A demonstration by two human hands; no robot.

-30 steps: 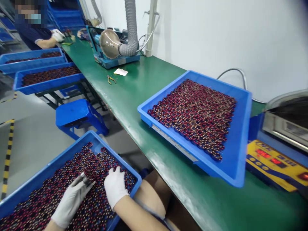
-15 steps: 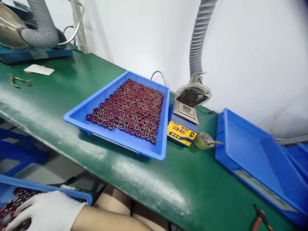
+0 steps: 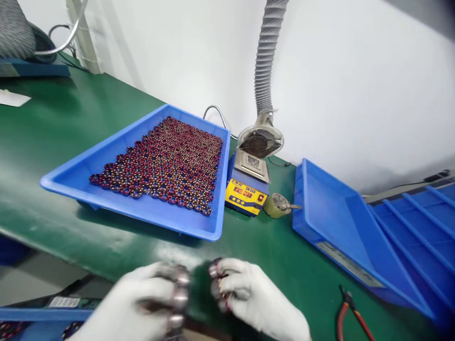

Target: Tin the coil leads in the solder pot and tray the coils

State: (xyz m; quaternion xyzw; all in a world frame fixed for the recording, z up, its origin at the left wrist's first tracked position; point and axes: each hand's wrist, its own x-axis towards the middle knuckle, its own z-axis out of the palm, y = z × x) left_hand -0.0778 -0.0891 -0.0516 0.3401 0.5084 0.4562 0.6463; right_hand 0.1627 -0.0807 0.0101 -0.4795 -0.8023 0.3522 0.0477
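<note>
Both my hands wear white gloves and hover over the near edge of the green bench (image 3: pixel 64 128). My left hand (image 3: pixel 142 303) is closed, with metal caps on its fingertips, and dark small parts show between its fingers. My right hand (image 3: pixel 249 296) is closed on a few small red and copper coil rings (image 3: pixel 217 274). Beyond them lies a blue tray (image 3: pixel 71 180) holding several rows of the same coil rings (image 3: pixel 167 161).
A yellow-fronted solder pot (image 3: pixel 247 187) stands under a grey fume hose (image 3: pixel 265 61). Beside it sits a small greenish tin (image 3: pixel 275 204). An empty blue tray (image 3: pixel 334 218) and stacked blue trays (image 3: pixel 423 222) lie right. Red-handled cutters (image 3: pixel 350 312) lie near the front. Another tray (image 3: pixel 39 315) sits low left.
The view has swung right from the lap tray to the bench. Both hands have come up from that tray to the bench edge, carrying coil rings.
</note>
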